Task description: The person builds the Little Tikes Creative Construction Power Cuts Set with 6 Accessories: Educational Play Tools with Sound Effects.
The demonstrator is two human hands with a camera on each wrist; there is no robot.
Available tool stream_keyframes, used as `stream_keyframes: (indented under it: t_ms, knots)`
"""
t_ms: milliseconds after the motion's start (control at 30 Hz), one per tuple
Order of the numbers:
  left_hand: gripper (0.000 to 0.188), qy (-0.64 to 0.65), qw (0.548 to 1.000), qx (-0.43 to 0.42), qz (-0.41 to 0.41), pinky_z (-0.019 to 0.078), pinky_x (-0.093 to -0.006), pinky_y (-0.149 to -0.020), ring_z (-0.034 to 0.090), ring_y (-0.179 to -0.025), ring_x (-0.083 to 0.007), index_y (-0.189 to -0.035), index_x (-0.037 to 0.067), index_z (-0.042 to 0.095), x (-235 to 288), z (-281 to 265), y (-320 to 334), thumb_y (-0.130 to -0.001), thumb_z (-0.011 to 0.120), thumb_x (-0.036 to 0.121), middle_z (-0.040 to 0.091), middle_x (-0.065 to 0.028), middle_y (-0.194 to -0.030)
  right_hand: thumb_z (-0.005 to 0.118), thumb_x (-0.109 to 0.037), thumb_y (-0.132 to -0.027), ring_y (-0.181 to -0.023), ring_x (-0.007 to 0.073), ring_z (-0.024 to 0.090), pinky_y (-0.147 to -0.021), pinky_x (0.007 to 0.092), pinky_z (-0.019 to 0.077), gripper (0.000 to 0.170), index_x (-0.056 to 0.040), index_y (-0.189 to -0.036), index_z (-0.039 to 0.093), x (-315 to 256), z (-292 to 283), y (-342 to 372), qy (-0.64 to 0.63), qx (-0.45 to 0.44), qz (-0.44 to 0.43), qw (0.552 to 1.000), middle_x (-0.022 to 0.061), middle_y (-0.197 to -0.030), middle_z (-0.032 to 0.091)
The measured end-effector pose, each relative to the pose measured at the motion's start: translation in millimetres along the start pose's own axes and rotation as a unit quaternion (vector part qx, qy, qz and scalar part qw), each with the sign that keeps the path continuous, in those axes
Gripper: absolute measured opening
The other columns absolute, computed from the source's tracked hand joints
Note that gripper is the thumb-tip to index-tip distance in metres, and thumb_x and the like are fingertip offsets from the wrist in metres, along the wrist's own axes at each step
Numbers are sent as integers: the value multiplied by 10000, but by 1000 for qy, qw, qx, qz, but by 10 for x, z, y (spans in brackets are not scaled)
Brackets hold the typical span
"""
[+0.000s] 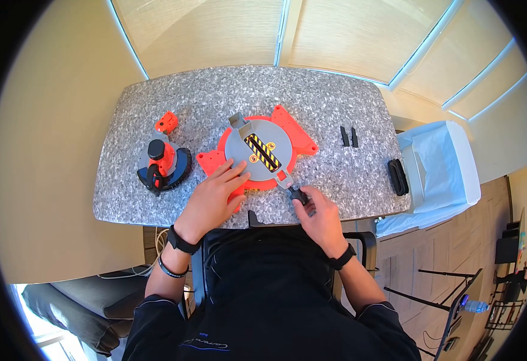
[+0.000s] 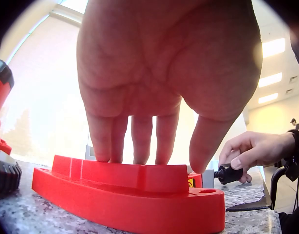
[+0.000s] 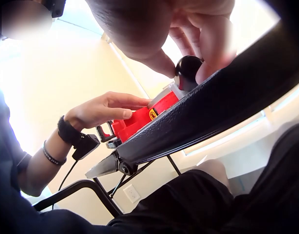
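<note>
A red base with a round grey turntable (image 1: pixel 275 135) lies on the speckled table, a striped yellow-black strip (image 1: pixel 262 153) across its middle. My left hand (image 1: pixel 216 197) rests on the base's near left side, fingers fairly straight; the left wrist view shows the fingertips touching down behind the red base edge (image 2: pixel 139 207). At the turntable's near right edge, my right hand (image 1: pixel 321 221) pinches a black knob (image 1: pixel 298 196) between thumb and fingers. That black knob (image 3: pixel 188 72) also shows between thumb and fingers in the right wrist view.
A red and black saw-like part (image 1: pixel 162 162) stands at the left, a small red piece (image 1: pixel 166 122) behind it. Two thin black pieces (image 1: pixel 349 136) lie right of the base. A black bundle (image 1: pixel 398 177) sits at the right edge, beside a lined bin (image 1: pixel 438 168).
</note>
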State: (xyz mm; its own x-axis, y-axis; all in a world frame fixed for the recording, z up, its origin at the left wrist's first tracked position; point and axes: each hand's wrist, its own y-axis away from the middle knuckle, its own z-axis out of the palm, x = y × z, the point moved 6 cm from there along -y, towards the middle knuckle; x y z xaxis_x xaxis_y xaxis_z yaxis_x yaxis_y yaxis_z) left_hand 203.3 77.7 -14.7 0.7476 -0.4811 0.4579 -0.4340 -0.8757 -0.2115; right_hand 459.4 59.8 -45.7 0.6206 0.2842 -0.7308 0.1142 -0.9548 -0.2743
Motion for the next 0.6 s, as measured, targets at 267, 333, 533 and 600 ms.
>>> stream_keyframes:
  t_ms: [267, 333, 533, 600]
  knots:
    - [520, 2, 1000, -3, -3, 482, -456, -1172, 480, -1492, -358, -1423, 95, 666, 32, 3, 15, -915, 766, 153, 561, -91, -1587, 817, -108, -912, -720, 245, 717, -670, 361, 597, 372, 2, -1220, 638, -82, -42, 18, 3, -6, -35, 999, 168, -1079, 705]
    - [520, 2, 1000, -5, -3, 477, -456, -1177, 475, -1496, -356, -1422, 96, 667, 38, -2, 15, -915, 765, 151, 560, -91, -1587, 836, -90, -888, -740, 216, 714, -691, 339, 598, 379, -1, -1205, 649, -73, -44, 12, 5, -6, -22, 1000, 135, -1074, 692]
    - [519, 6, 1000, -5, -7, 475, -457, -1179, 475, -1496, -356, -1420, 94, 670, 49, 3, 21, -912, 768, 147, 563, -91, -1585, 820, -91, -903, -738, 221, 710, -689, 345, 596, 361, -1, -1209, 652, -65, -51, 23, 5, -7, -5, 1000, 142, -1057, 690]
    - [520, 5, 1000, -4, -7, 477, -457, -1178, 477, -1494, -357, -1419, 94, 670, 46, 6, 19, -912, 769, 147, 564, -91, -1585, 813, -99, -913, -735, 226, 710, -689, 348, 595, 355, 4, -1216, 657, -40, -47, 39, 9, -3, -1, 1000, 149, -1044, 702]
